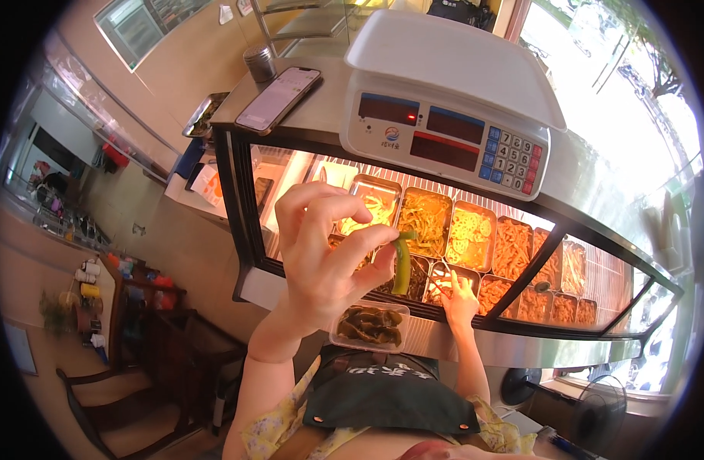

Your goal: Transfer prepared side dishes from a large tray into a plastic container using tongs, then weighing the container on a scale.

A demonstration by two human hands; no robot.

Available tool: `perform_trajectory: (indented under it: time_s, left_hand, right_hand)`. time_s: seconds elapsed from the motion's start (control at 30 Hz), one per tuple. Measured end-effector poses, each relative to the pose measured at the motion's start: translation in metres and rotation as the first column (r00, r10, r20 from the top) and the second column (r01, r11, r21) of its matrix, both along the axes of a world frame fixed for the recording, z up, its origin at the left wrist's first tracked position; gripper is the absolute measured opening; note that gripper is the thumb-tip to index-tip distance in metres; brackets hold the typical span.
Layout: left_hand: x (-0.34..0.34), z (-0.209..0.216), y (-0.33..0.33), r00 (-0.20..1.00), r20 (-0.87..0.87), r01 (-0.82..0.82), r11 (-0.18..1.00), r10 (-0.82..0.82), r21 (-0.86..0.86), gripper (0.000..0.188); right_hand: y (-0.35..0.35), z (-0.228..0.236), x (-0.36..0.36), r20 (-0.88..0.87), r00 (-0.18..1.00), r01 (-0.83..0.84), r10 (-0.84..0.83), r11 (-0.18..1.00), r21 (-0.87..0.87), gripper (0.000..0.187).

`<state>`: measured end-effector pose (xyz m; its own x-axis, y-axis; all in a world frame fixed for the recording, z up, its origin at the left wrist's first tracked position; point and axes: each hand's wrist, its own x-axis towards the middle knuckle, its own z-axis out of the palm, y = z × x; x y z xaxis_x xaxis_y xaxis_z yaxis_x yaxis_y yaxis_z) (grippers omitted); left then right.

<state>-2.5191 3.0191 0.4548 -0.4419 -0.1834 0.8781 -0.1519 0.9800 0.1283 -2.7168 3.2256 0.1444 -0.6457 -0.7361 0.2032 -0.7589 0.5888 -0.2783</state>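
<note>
Steel trays (pixel 468 234) behind glass, white scale (pixel 452 100) above.

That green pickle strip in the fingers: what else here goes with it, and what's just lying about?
In use:
left hand
green pickle strip
clear tub of pickles
right hand
metal trays

Lying about:
weighing scale
phone
metal shaker

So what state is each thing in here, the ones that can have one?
Left hand: raised, grip pinching a green pepper.
Right hand: reaching into the display case, fingers spread; holding nothing that shows.
Plastic container: open, partly filled.
Scale: on, pan bare.
Phone: lying flat, screen lit.
</note>
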Motion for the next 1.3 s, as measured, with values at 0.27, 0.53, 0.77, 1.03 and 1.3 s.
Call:
perform_trajectory:
  time_s: [0.27, 0.53, 0.77, 1.03, 1.3]
  left_hand:
    - [-0.001, 0.04, 0.024, 0.981, 0.027, 0.186, 0.977, -0.19, 0.101, 0.02]
    - [-0.003, 0.067, 0.048, 0.943, -0.038, 0.333, 0.939, -0.331, 0.082, 0.025]
    - [0.007, 0.072, 0.057, 0.939, 0.048, 0.332, 0.933, -0.341, 0.135, 0.025]
    - [0.004, 0.054, 0.048, 0.946, -0.029, 0.325, 0.944, -0.324, 0.054, 0.02]
    - [0.012, 0.056, 0.065, 0.953, -0.061, 0.302, 0.938, -0.296, 0.172, 0.019]
  right_hand:
    - [-0.008, -0.006, -0.003, -0.08, 0.996, 0.025, -0.027, 0.999, -0.029, 0.058]
    - [-0.009, 0.002, 0.005, -0.072, 0.997, 0.01, -0.01, 1.0, -0.003, 0.057]
    - [-0.001, -0.008, 0.0, -0.077, 0.997, 0.027, -0.027, 1.0, -0.007, 0.055]
    - [-0.003, -0.007, -0.003, -0.087, 0.996, 0.029, -0.029, 1.0, -0.004, 0.056]
    - [-0.007, -0.007, 0.001, -0.073, 0.997, 0.013, -0.014, 1.0, -0.016, 0.059]
